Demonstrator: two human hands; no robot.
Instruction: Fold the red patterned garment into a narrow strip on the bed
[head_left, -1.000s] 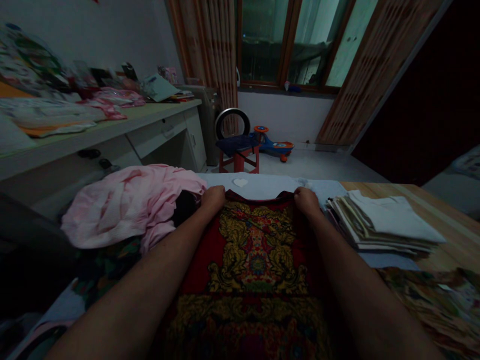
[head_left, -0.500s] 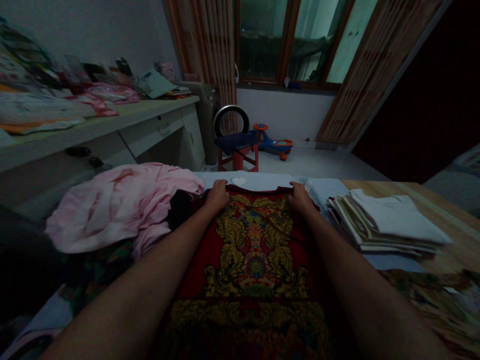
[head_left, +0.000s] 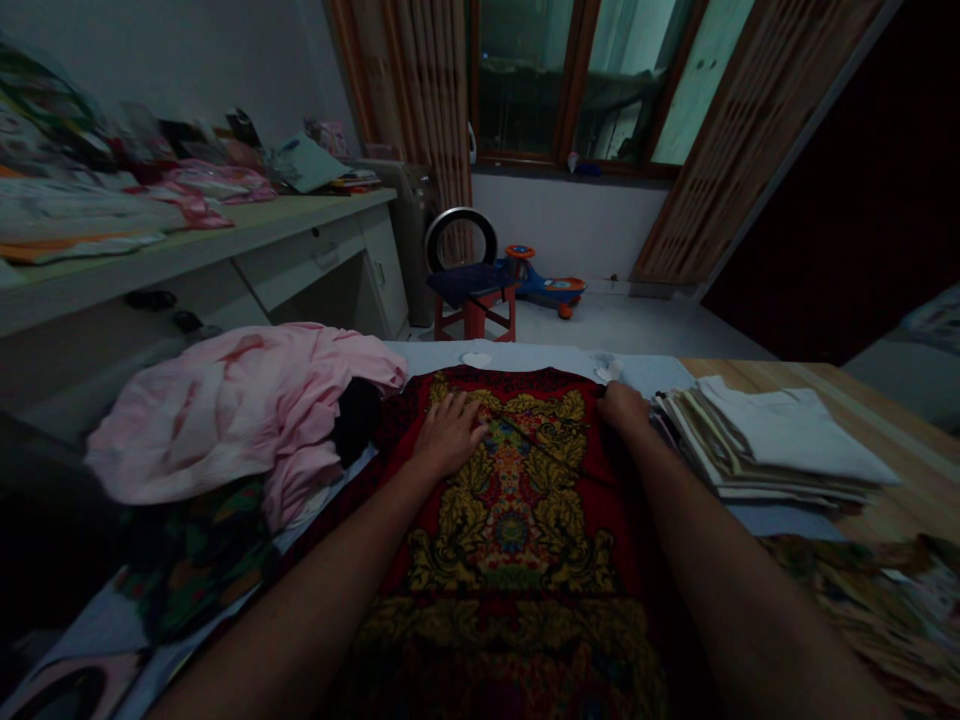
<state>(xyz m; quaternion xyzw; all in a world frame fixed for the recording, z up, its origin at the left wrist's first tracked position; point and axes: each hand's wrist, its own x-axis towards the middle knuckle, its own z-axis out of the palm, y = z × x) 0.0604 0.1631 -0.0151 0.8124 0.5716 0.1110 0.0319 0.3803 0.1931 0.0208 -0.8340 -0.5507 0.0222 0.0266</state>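
Observation:
A dark red garment [head_left: 514, 500] with gold leaf patterns and a colourful middle lies spread out in front of me. My left hand [head_left: 450, 435] rests flat on its upper left part, fingers stretched forward. At the upper right corner, my right hand [head_left: 622, 408] is closed on the garment's edge, by the shoulder. The near end of the garment fades into shadow between my forearms. It lies on a pale blue cloth [head_left: 525, 356] that shows beyond its far edge.
Left of the garment sit a heaped pink cloth [head_left: 247, 410] and a dark green patterned cloth [head_left: 202, 560]. To the right are a stack of folded clothes [head_left: 787, 440] and a brown patterned cloth [head_left: 870, 600]. A red stool [head_left: 476, 315] stands beyond the far edge.
My left hand has let go of the garment's far left corner and now lies flat on it, nearer to me. The right hand has shifted slightly right, along the garment's edge.

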